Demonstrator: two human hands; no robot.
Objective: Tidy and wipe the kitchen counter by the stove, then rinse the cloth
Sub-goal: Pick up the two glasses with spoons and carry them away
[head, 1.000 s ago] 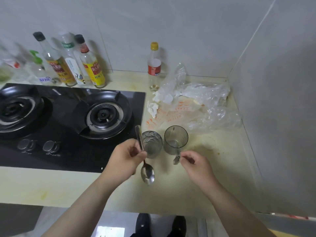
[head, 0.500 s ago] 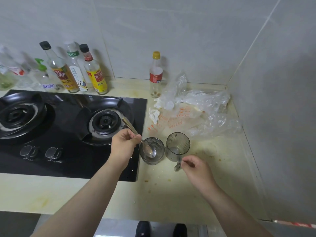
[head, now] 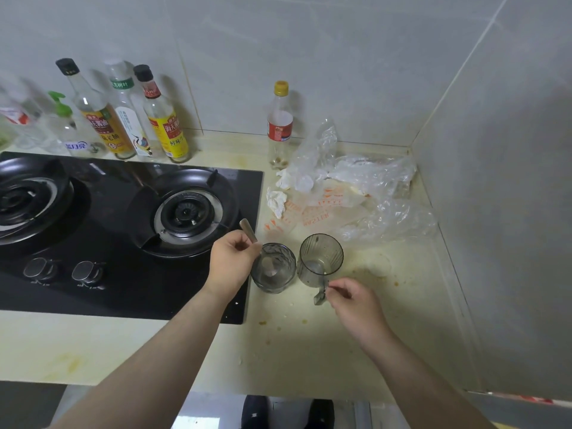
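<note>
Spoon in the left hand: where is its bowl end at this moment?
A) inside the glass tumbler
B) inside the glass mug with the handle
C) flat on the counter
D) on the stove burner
A: the left hand holds the spoon by its handle, and the bowl end sits down inside the glass tumbler, beside the glass mug.

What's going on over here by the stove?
A person is tidying up. Their left hand holds a metal spoon with its bowl down inside a short clear glass tumbler; their right hand pinches the handle of a smoky grey see-through mug. Both stand on the stained cream counter beside the black gas stove.
</note>
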